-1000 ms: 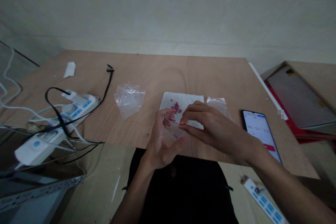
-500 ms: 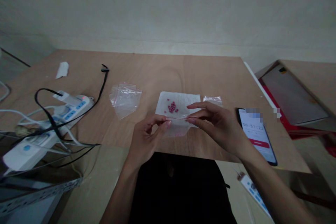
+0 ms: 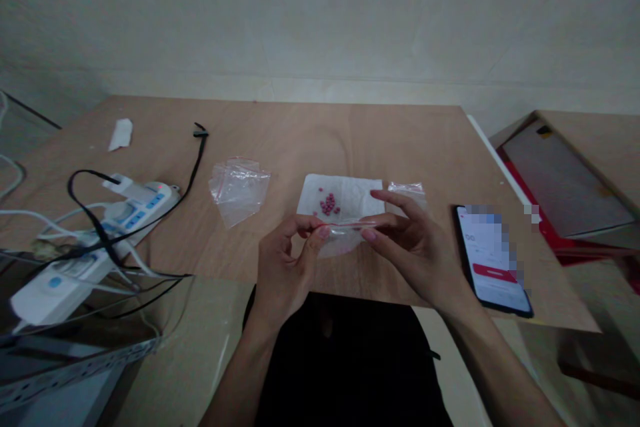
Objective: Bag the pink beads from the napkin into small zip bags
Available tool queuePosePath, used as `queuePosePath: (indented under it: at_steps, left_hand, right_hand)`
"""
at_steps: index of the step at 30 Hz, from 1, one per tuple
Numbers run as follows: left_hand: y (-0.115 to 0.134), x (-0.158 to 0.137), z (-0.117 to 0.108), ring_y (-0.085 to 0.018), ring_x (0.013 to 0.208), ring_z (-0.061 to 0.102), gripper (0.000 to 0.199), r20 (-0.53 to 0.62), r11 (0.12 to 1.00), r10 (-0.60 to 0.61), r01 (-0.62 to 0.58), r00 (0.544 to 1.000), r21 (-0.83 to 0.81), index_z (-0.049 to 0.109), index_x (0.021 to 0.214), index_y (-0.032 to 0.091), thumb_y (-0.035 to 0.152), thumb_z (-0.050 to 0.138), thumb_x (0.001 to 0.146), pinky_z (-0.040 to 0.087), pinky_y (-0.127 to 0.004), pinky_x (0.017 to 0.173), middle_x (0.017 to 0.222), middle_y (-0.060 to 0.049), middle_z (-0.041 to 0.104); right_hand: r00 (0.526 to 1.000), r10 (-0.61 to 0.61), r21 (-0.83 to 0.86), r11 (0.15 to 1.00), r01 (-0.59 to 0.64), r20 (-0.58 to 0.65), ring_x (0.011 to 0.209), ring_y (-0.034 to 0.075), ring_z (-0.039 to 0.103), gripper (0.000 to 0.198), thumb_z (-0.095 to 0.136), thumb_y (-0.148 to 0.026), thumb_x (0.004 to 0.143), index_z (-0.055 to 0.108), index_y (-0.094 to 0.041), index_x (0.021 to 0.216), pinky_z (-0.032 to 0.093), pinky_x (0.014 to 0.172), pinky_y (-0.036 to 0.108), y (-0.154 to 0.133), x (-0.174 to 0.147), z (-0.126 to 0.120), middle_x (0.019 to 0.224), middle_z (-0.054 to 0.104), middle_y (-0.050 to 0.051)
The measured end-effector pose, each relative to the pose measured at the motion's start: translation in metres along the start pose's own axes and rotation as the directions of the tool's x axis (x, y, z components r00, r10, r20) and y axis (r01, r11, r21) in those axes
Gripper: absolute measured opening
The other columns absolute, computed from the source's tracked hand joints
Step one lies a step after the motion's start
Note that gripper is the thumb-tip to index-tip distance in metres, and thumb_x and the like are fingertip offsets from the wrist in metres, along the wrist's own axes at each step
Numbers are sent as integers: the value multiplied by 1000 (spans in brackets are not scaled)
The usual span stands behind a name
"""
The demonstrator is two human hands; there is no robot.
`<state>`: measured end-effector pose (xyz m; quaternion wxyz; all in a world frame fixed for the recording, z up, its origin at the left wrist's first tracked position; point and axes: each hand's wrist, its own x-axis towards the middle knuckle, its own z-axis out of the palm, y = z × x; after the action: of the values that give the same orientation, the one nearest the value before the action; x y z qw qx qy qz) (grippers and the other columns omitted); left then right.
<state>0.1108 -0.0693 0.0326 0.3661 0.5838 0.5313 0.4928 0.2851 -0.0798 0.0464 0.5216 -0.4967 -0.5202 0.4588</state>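
We have a small clear zip bag (image 3: 341, 244) between both hands, at the near edge of the worktop (image 3: 320, 137), red seal line running across its top. A faint pink tint shows low in the bag; could be pieces inside, but the film is too hazy to be sure. Behind it, a white sheet (image 3: 357, 188) carries a loose cluster of small dark-pink pieces (image 3: 329, 203). Spare clear bags (image 3: 241, 188) overlap in a pile to the left; another clear bag (image 3: 406, 191) lies right of the sheet, partly behind our right hand.

Grip: left hand (image 3: 286, 263) pinches the bag's left end between thumb and fingers. Right hand (image 3: 419, 250) pinches the right end, index finger raised clear of the seal. Wrists low, forearms angled in from both sides, seal roughly level.

Surface: wood-look worktop, pale wall (image 3: 320, 20) behind. Phone (image 3: 493, 270) lies screen up at right, part of it blurred out. At left, power strip (image 3: 137, 215) with tangled cables, white scrap (image 3: 121, 135) farther back. Our lap (image 3: 345, 360) is in black, below the edge.
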Motion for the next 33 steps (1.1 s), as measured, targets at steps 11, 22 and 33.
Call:
queuePosePath:
  at_steps: [11,22,33]
  left_hand:
    - [0,0,-5,-15,72,63,11,220,996,-2,21,975,-82,71,82,21,31,68,81,49,-27,71,75,0,71]
    - [0,-2,-6,-14,68,62,9,220,990,34,-3,975,-139,70,78,19,28,69,80,50,-26,67,72,-1,71]
    - [4,-9,-4,-19,73,71,6,262,997,40,-23,964,-68,74,78,20,25,71,78,57,-30,72,79,-4,77]
  right_hand:
    - [998,-8,19,1000,7,61,79,19,71,6,74,-26,77,79,-26,80,57,73,33,0,-4,5,83,78,3]
    - [1000,-21,-1,1000,21,5,59,14,62,15,77,-34,74,73,-21,70,51,55,26,1,-8,5,65,71,2]
    - [999,38,78,996,-40,34,61,13,63,22,78,-40,72,67,-21,69,54,58,26,17,-16,17,65,67,-1]
